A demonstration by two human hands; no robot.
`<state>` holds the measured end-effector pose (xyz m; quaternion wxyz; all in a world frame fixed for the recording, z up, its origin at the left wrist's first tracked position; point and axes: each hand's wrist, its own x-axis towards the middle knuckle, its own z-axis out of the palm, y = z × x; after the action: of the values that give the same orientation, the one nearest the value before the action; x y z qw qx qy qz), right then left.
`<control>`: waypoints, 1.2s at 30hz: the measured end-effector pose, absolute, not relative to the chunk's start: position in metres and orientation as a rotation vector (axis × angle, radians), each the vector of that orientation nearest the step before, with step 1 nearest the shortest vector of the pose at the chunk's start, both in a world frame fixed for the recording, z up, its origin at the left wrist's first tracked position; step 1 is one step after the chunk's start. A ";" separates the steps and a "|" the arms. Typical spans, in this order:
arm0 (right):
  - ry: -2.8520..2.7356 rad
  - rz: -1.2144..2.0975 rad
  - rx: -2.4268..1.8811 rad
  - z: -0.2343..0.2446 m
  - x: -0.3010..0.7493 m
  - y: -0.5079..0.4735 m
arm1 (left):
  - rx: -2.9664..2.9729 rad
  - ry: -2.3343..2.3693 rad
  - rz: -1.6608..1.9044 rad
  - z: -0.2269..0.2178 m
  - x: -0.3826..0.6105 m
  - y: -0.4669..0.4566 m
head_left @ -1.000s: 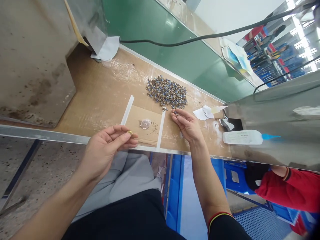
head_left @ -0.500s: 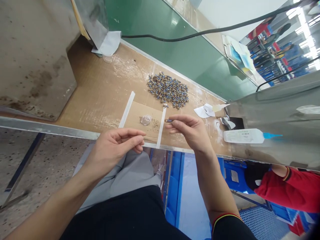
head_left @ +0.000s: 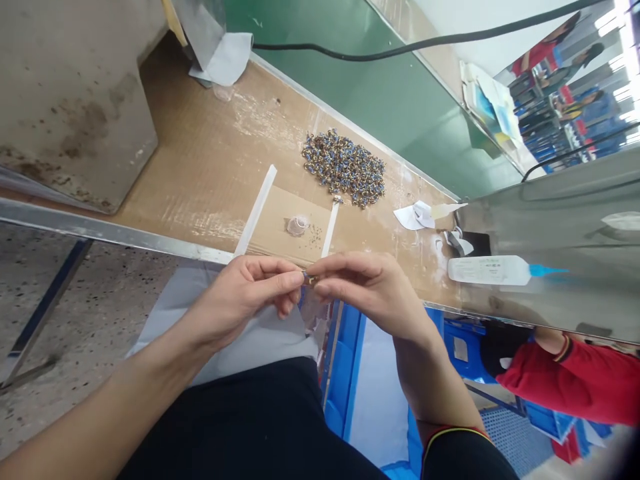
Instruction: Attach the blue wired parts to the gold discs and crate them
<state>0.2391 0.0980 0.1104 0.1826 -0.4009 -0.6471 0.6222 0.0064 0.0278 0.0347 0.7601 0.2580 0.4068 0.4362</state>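
Note:
My left hand (head_left: 250,293) and my right hand (head_left: 365,290) meet fingertip to fingertip just in front of the bench edge. Both pinch tiny metal parts (head_left: 306,277) held together between them; the left one earlier showed a small brass ring. A heap of small brass and blue parts (head_left: 345,168) lies farther back on the cardboard-covered bench (head_left: 200,173). Two white strips (head_left: 256,210) frame a small clear dish (head_left: 297,225) on a cardboard patch just beyond my hands.
A white glue bottle with a blue tip (head_left: 493,270) lies at the right, near crumpled white paper (head_left: 416,215). A green conveyor belt (head_left: 380,93) runs behind the bench under a black cable. A metal box (head_left: 70,100) stands left. A person in red (head_left: 565,380) sits lower right.
My right hand picked a small part from beside the heap and drew back toward me. Both hands came together below the bench edge, joining their parts.

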 end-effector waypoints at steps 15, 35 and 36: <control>-1.496 1.464 -1.113 0.065 0.224 0.090 | 0.520 0.970 1.131 0.023 0.004 0.010; -1.543 1.965 -1.134 0.076 0.223 0.080 | 0.526 0.854 0.966 0.010 -0.009 0.002; -1.568 2.012 -1.113 0.077 0.225 0.082 | 0.509 0.827 0.937 0.007 -0.009 0.001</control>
<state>0.2247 0.0824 0.0773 0.1783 -0.3935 -0.5545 0.7112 -0.0093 0.0008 0.0068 0.7807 0.2356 0.3829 0.4339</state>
